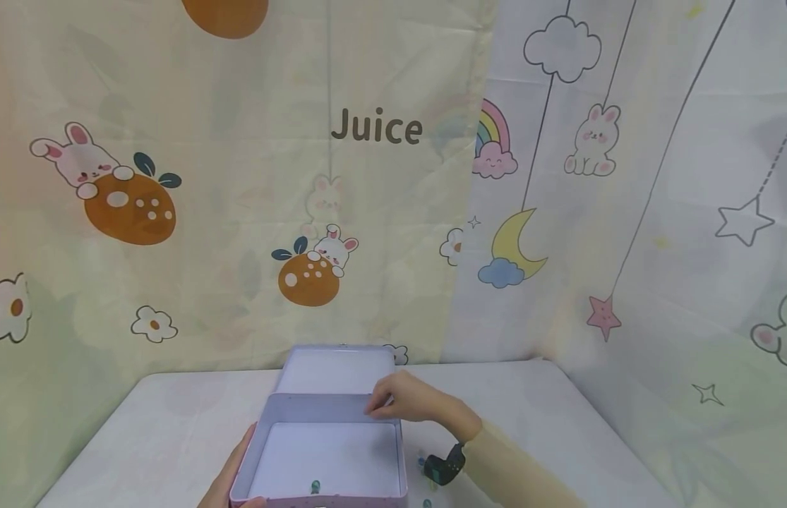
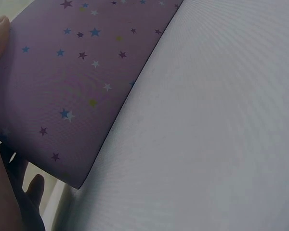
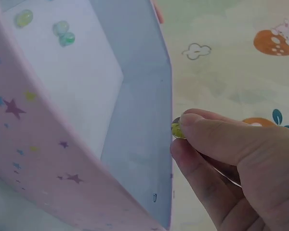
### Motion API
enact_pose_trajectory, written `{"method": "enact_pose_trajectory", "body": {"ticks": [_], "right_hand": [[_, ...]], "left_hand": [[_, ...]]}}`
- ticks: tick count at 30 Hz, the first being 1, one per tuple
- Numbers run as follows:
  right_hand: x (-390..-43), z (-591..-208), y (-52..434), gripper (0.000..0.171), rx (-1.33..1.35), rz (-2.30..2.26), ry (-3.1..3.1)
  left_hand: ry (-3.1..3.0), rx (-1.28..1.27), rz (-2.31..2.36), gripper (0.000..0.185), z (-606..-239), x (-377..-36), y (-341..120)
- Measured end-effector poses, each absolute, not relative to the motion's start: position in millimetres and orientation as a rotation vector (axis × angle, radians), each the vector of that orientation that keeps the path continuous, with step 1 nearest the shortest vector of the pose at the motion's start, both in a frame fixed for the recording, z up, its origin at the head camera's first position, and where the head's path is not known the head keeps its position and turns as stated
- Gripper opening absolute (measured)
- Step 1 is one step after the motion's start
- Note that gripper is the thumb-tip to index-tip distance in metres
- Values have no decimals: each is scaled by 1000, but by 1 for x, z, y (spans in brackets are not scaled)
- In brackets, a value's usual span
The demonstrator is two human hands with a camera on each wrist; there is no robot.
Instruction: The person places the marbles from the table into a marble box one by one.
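Note:
An open pink tin box (image 1: 323, 408), printed with small stars on its outside and pale inside, stands tilted at the table's front. My left hand (image 1: 233, 469) grips it at its left side; the left wrist view has a thumb and fingertips at the edges of its starry surface. Over the box's far right corner, my right hand (image 1: 406, 400) pinches a yellow-green glass marble (image 3: 177, 130) between thumb and fingertips. Inside the box lie a yellow marble (image 3: 24, 18), a pale green one (image 3: 60, 28) and a greener one (image 3: 67, 38).
Behind the box its lid (image 1: 339, 368) stands raised. Several small marbles, among them a green one (image 1: 428, 504), lie on the white table (image 1: 526, 416) right of the box, partly behind the black wrist camera (image 1: 445, 466). Printed curtains (image 1: 380, 212) hang around the table.

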State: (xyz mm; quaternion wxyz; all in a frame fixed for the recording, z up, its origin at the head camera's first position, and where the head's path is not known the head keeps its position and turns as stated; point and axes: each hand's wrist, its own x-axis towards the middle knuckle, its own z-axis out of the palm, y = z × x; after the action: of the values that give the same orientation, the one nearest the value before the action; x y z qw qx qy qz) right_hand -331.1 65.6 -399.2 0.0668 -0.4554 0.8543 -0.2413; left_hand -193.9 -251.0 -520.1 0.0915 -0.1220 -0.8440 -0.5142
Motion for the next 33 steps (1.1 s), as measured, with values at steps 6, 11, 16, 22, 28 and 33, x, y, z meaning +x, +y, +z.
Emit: {"method": "enact_pose_trajectory", "body": {"ticks": [6,11,16,22,28,33], "right_hand": [[-335,-394,53,13,-1391,-710,2552],[-337,-389,44,14,-1347,-717,2548],[-338,-390,33,14,-1334,-701,2552],[-339,-409,22,13,-1359,-695,2530],[-342,-426,13,11,-1362,-724,2524],[-342,-434,6,12,-1358,-724,2501]], "left_hand": [[-2437,-477,-1441,94,-528,-197,-254],[-2391,-539,-1385,95,-533,-200,-256],[-2414,-515,-1429,95,-530,-199,-256],[-2409,-527,-1475,95,-529,-197,-256],[-2405,-569,-1419,94,-530,-198,-256],[-2448,-474,-1416,94,-527,-196,-254]]}}
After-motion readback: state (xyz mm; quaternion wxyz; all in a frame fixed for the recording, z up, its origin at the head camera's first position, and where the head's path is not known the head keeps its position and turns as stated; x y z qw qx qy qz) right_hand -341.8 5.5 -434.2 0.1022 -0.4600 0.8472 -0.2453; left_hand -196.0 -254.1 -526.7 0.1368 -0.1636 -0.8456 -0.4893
